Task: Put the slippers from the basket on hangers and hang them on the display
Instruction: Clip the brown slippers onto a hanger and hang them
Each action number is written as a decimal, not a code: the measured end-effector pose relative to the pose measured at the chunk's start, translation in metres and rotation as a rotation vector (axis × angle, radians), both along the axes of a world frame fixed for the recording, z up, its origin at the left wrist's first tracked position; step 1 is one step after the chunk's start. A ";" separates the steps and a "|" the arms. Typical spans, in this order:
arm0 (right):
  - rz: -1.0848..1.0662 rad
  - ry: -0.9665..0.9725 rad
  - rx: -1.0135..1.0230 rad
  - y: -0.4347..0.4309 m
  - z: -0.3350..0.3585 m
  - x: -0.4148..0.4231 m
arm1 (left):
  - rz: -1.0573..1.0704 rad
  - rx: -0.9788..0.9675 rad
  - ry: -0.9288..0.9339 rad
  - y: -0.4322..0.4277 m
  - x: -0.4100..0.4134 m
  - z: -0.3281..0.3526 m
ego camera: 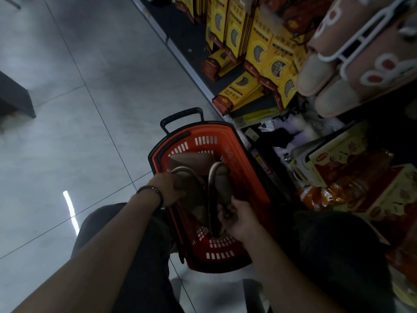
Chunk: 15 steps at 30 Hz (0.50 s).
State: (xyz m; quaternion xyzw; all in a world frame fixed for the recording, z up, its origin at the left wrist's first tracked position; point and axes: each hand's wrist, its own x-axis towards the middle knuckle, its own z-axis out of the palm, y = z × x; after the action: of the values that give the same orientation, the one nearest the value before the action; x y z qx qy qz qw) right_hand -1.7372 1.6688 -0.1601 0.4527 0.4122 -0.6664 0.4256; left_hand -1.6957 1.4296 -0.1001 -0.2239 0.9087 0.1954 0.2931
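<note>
Two-handed, gripped at the basket's (250, 177) middle: left hand (168, 188) curled round the left slipper's (191, 195) side, right hand (238, 219) clutching the right slipper's (222, 181) heel, both slippers lengthwise, toes toward the far rim.

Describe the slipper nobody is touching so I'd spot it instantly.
Look in the orange slotted plastic basket. At its far end, by the black handle, lies a brown slipper, ribbed sole up. The other slippers are held in the left hand and right hand.
</note>
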 end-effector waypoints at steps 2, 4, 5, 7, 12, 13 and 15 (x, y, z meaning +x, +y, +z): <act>-0.004 0.063 -0.035 0.000 0.007 -0.010 | 0.065 0.066 0.016 -0.002 0.006 0.008; -0.019 0.108 -0.060 0.002 0.018 -0.019 | 0.198 0.231 0.076 -0.002 0.012 0.013; -0.042 0.119 -0.069 0.003 0.024 -0.023 | 0.259 0.302 0.100 -0.001 0.015 0.016; -0.052 0.144 -0.072 0.006 0.031 -0.028 | 0.333 0.337 0.163 0.000 0.019 0.022; 0.043 0.260 -0.038 0.001 0.042 -0.024 | 0.472 0.446 0.247 0.007 0.030 0.038; 0.055 0.303 -0.022 -0.002 0.047 -0.022 | 0.504 0.486 0.246 0.010 0.032 0.040; 0.097 0.407 0.021 -0.012 0.055 -0.018 | 0.542 0.547 0.247 0.015 0.033 0.042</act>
State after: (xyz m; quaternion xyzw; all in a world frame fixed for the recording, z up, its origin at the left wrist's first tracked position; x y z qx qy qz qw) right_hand -1.7551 1.6570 -0.1055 0.2929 0.5181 -0.7182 0.3606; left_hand -1.6630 1.4442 -0.0582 -0.3441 0.7597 0.5255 0.1682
